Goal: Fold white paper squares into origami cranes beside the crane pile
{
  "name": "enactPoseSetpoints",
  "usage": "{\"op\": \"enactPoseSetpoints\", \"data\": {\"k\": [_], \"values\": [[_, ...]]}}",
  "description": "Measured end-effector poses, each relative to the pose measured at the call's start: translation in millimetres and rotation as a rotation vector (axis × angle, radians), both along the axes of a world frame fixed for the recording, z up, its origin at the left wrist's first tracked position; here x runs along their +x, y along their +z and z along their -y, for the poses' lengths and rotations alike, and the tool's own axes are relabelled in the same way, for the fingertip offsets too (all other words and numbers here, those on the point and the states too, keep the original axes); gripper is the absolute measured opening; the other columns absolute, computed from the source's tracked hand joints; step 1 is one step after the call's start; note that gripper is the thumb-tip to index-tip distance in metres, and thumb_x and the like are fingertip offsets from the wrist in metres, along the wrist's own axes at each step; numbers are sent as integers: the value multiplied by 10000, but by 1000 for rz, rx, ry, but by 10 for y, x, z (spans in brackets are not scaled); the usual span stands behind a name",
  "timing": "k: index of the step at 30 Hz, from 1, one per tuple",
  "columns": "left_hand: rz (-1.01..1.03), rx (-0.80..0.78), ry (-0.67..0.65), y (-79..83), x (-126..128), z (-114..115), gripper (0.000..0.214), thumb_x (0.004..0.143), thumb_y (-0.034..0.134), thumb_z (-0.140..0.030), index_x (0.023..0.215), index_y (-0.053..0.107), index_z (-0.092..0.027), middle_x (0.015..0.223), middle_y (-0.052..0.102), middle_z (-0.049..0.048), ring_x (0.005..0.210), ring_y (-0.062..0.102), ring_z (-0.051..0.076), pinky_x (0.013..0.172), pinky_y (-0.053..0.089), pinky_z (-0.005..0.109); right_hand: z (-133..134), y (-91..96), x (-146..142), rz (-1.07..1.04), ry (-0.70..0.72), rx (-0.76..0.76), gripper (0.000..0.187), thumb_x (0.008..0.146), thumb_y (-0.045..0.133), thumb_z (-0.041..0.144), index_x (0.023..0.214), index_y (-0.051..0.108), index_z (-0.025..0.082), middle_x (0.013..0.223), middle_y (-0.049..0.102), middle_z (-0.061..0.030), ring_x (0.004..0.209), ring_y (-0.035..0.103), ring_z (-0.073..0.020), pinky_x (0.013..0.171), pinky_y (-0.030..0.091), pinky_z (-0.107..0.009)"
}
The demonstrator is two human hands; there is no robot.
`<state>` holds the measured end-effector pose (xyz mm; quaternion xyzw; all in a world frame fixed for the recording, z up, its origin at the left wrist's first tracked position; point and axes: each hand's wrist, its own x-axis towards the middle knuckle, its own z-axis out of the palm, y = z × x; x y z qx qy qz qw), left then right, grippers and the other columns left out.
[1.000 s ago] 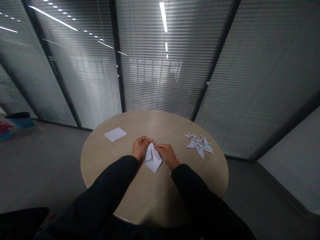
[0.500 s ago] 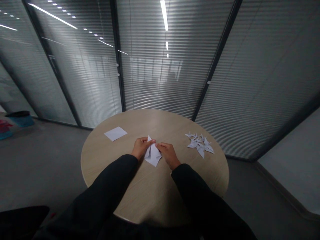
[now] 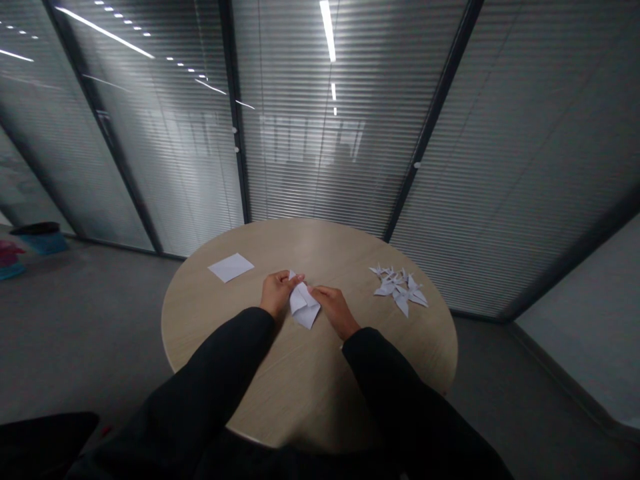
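A partly folded sheet of white paper (image 3: 305, 311) is held between my two hands near the middle of the round table. My left hand (image 3: 277, 291) pinches its upper left part between thumb and fingers. On the other side, my right hand (image 3: 333, 307) grips the upper right edge with thumb and fingertips. Flaps and creases show on the paper, and its lower corner points toward me. The fingertips partly cover its top.
Several folded white paper cranes (image 3: 400, 288) lie in a cluster at the table's right. A flat white sheet (image 3: 231, 267) rests at the left. Beyond the round wooden table (image 3: 310, 233) stands a glass wall with blinds (image 3: 320, 167). Blue bins (image 3: 45, 240) stand on the floor far left.
My left hand has shifted slightly left with the paper's upper part. The paper has turned a little and its flaps lie differently. My right hand has barely moved.
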<state>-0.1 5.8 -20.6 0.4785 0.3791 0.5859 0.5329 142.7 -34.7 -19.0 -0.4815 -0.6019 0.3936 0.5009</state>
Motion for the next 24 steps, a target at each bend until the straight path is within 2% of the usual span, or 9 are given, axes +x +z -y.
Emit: {"op": "enactPoseSetpoints", "data": {"k": [5,9,12,17,24], "values": [[58,10,116,4,-58,-65,374,553,798,-439,607,600,-127,588,637,54,470,552,122,457,395,233,23,42,-14,-58,61,40,287,765,591,439,807,682,170,796,686,-31,768,600,-178,699,438,-277],[65,28,194,25,-97,-104,368,557,786,-439,619,592,-133,562,602,18,448,513,100,443,362,219,6,26,-28,-150,121,-3,381,734,642,434,1015,650,177,984,708,-66,899,645,-208,788,478,-316],[56,34,206,71,-109,-86,363,554,784,-439,618,600,-132,577,610,24,472,529,112,463,381,232,-3,-2,-30,-170,143,-28,433,710,683,398,1080,615,184,1018,708,-79,901,657,-215,788,496,-338],[77,19,195,151,-99,-8,354,558,783,-431,637,611,-132,613,637,39,511,562,133,507,412,255,-30,-49,-10,-155,151,-7,441,689,697,337,1095,602,193,974,709,-77,866,662,-206,768,503,-337],[23,56,134,129,-65,-5,364,579,781,-390,801,654,-131,709,676,55,590,596,143,555,426,246,-126,-129,40,-129,36,89,259,755,587,359,931,656,182,910,709,-64,844,648,-204,767,486,-322]]}}
